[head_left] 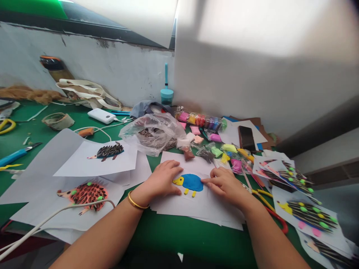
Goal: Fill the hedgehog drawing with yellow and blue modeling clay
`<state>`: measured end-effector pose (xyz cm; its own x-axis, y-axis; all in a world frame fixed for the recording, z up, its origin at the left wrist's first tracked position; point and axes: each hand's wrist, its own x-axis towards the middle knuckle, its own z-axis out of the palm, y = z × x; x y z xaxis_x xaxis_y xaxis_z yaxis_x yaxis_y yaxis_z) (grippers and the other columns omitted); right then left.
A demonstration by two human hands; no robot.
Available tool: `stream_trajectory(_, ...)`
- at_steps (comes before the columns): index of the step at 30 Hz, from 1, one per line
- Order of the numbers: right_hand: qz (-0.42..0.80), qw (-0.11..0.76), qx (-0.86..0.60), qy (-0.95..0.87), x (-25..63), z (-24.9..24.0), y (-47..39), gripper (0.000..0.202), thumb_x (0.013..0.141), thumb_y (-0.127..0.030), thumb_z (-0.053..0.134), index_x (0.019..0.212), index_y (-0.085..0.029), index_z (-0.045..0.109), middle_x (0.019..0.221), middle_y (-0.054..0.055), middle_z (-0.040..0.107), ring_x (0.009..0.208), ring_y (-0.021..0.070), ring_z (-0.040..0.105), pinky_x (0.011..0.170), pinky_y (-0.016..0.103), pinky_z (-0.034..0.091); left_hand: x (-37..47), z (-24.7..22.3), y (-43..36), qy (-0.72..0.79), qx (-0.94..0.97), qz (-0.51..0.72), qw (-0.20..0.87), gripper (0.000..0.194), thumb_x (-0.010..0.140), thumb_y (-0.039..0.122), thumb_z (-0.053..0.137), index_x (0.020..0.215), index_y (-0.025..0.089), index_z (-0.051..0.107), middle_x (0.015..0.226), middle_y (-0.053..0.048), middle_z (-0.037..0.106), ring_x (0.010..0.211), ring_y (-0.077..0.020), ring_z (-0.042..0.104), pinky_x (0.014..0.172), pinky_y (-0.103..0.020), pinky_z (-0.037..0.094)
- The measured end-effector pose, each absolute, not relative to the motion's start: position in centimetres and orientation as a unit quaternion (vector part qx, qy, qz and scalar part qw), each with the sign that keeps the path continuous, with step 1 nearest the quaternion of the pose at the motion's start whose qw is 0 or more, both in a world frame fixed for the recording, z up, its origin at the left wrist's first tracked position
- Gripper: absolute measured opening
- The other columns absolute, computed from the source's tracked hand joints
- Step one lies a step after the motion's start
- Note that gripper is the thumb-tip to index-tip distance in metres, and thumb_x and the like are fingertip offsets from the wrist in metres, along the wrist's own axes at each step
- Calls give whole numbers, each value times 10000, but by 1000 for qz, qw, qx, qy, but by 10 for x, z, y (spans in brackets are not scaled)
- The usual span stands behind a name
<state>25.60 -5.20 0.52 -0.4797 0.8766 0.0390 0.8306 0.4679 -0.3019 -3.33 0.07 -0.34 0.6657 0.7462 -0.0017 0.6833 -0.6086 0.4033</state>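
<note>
A flat clay hedgehog lies on a white paper sheet in front of me, with a blue body, a yellow head and two yellow feet. My left hand rests on the sheet at the head side, thumb and fingers apart, holding nothing. At the opposite end, the outstretched index finger of my right hand touches the blue clay's right edge. The other fingers of that hand are partly bent, and I see nothing in them. Beyond the sheet lie small packets of coloured clay, among them a brown packet.
A plastic bag of striped seeds sits behind the sheet. Finished hedgehog pictures lie left and right. Scissors with red and yellow handles lie by my right forearm. A white cable crosses the left papers; a phone lies back right.
</note>
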Motion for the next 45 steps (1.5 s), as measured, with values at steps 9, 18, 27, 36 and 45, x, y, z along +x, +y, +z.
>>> stream_trajectory(9,118,112,-500,-850,256,6,-58,299,965,-293,508,1166,-385,710,928,48,615,910,203,561,839,384,398,-33,-3,1,404,889,81,199,853,575,537,842,1331,270,550,1465,-107,447,1372,-356,373,1131,-486,314)
stream_trajectory(18,94,96,-470,-872,242,6,-66,358,920,-270,554,1247,-366,662,947,57,606,912,217,532,855,399,358,-34,-4,1,404,889,84,199,863,575,537,844,1340,276,542,1474,-107,442,1376,-358,367,1130,-504,315)
stream_trajectory(27,85,105,-452,-882,230,8,-70,349,891,-261,586,1210,-368,680,938,51,601,899,215,513,852,387,345,-33,-3,1,408,887,82,203,857,568,532,849,1331,280,551,1476,-103,442,1379,-356,365,1137,-499,310)
stream_trajectory(36,20,196,-577,-793,238,-14,-56,381,938,-318,514,1296,-231,609,1090,109,609,1033,280,522,896,435,384,-33,-4,1,403,891,84,192,841,578,537,839,1326,278,556,1467,-101,447,1373,-362,371,1133,-488,316)
stream_trajectory(45,56,224,-604,-763,225,-18,-52,98,892,-205,539,887,-224,636,1081,74,644,1040,257,549,885,407,382,-31,-4,-1,403,887,108,199,966,556,482,868,1411,283,464,1453,-93,469,1356,-328,393,1130,-470,324)
